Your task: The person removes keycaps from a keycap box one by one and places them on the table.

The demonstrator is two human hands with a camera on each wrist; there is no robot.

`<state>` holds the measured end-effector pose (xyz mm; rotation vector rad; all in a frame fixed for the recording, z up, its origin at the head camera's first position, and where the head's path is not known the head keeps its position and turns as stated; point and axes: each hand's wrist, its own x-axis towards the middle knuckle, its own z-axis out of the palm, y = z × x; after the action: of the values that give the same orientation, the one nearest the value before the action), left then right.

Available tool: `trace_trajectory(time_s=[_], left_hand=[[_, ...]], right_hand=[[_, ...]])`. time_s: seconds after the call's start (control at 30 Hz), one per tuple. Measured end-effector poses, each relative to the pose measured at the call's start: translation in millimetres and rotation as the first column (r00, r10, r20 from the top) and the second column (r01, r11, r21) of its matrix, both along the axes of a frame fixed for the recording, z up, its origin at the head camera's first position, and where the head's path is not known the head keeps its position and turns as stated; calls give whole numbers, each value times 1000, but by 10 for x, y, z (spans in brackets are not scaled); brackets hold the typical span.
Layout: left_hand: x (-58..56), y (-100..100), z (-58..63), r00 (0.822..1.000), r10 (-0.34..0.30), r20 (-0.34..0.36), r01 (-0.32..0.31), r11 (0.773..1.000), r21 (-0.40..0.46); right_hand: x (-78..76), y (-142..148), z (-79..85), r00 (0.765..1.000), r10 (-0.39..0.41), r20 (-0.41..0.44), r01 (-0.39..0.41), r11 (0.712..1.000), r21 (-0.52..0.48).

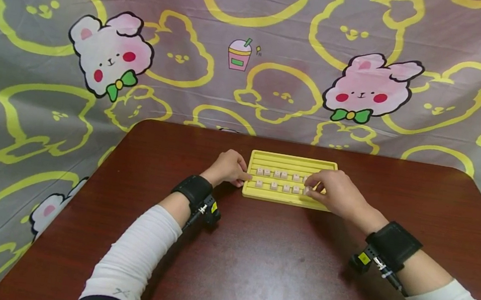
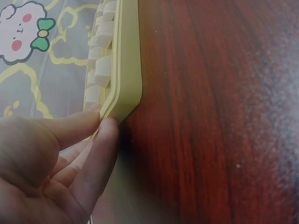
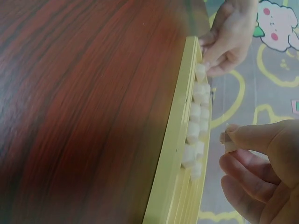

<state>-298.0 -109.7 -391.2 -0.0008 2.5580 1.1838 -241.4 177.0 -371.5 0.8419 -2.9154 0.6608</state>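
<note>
A yellow ridged tray (image 1: 294,160) lies on the table, with small white keycaps (image 1: 274,186) standing in two rows on it. My left hand (image 1: 228,167) pinches the tray's left edge, thumb on the rim and fingers against the outer side, as the left wrist view shows. Over the right part of the tray is my right hand (image 1: 337,190). Between its thumb and index finger it pinches one white keycap (image 3: 229,140), which in the right wrist view is held apart from the rows. The right hand hides the right ends of both rows in the head view.
The dark red-brown wooden table (image 1: 244,262) extends around the tray. Behind it hangs a grey cloth (image 1: 282,44) with yellow outlines and cartoon rabbits. Black straps with small cameras (image 1: 213,212) sit on both wrists.
</note>
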Motion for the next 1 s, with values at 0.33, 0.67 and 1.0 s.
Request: trace_trajectory(time_s=[0.33, 0.67, 1.0], left_hand=[[-17, 4, -6, 1000, 3, -2, -3, 1000, 21], [0, 6, 11, 1000, 3, 13, -3, 1000, 18], [-17, 5, 3, 1000, 12, 17, -12, 1000, 4]], right_hand=[[50, -177, 21, 1000, 26, -4, -26, 1000, -2], [77, -380, 87, 996, 76, -44, -76, 997, -13], [120, -562, 114, 986, 152, -74, -154, 988, -27]])
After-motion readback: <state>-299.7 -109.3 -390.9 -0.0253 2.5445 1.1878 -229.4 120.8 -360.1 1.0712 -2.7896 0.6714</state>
